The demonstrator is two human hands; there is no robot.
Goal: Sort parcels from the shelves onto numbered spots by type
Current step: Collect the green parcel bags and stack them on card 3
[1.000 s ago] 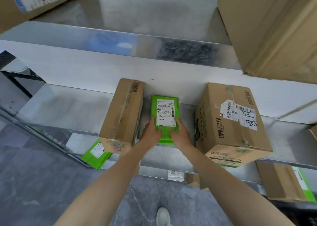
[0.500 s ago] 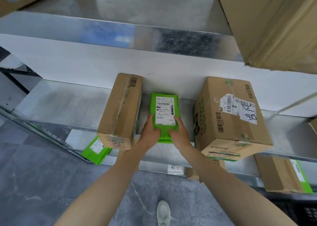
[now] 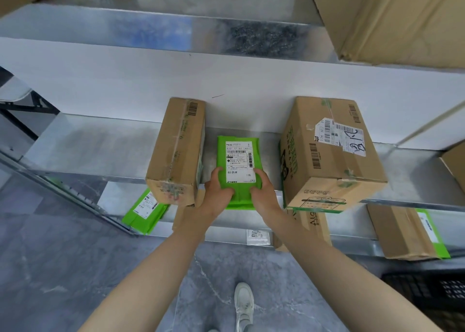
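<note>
Steel shelf [image 3: 88,145] against a white wall, mid-frame. The green mailer bag [image 3: 239,160] lies between the narrow carton [image 3: 176,153] and the large carton [image 3: 327,160]. It has slid out to the shelf lip since a second ago, so the pick is under way. The left hand [image 3: 217,193] and right hand [image 3: 264,194] both grip its near end. Long axis runs front-to-back, label up, label top toward the wall.

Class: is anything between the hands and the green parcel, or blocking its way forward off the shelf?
Nothing visible. The left hand and right hand both grip the green parcel by its near end. A narrow box and a large box flank it, but the shelf edge in front is open. The numbered spots are out of view.
</note>
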